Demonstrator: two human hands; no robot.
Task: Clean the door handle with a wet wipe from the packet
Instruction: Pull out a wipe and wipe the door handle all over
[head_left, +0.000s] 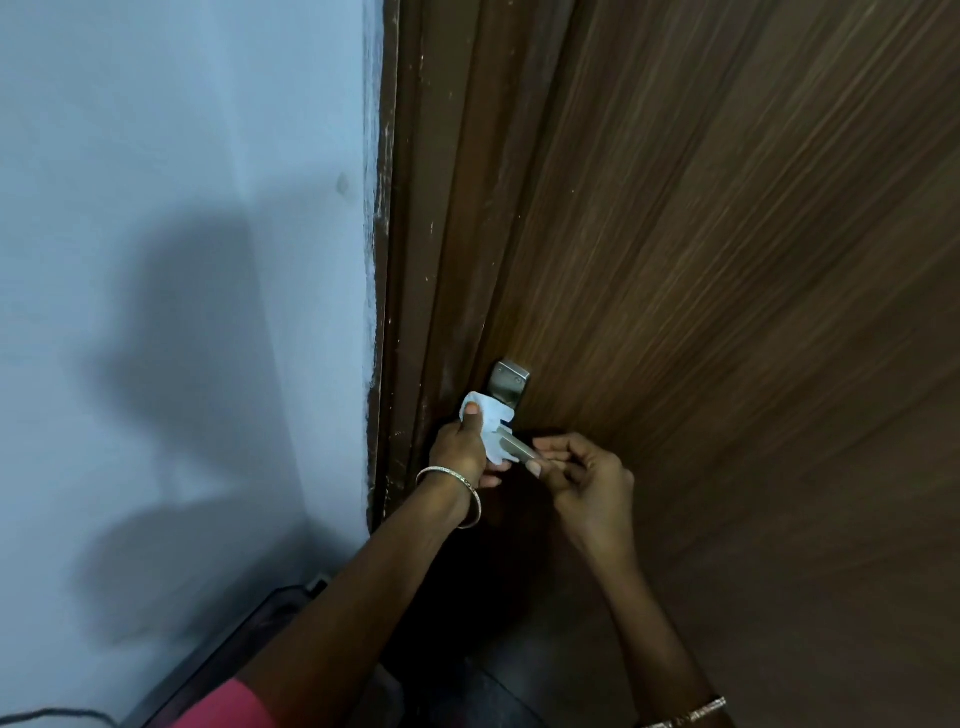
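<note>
- While your left hand (460, 449) sat at the edge of the door (727, 260), its thumb pressed flat on the wipe (491, 418) and its other fingers curled under it, so the hand gripped the wipe against the handle (519, 449).
- Since the wipe was thin, limp and damp, I judge it weighed next to nothing and would bunch or slip. It was best held gathered in the palm with the thumb on top, as you had it. It lay draped over the root of the handle, just below the plate (511, 383).
- As for the handle, it was a stiff metal lever fixed low on the door, smooth and likely slippery once wet. It should have stood firm rubbing without harm.
- At the lever's free end, your right hand (587, 480) pinched the tip between thumb and curled fingertips, apparently steadying it.
- Whatever packet the wipe belonged to was not in view.
</note>
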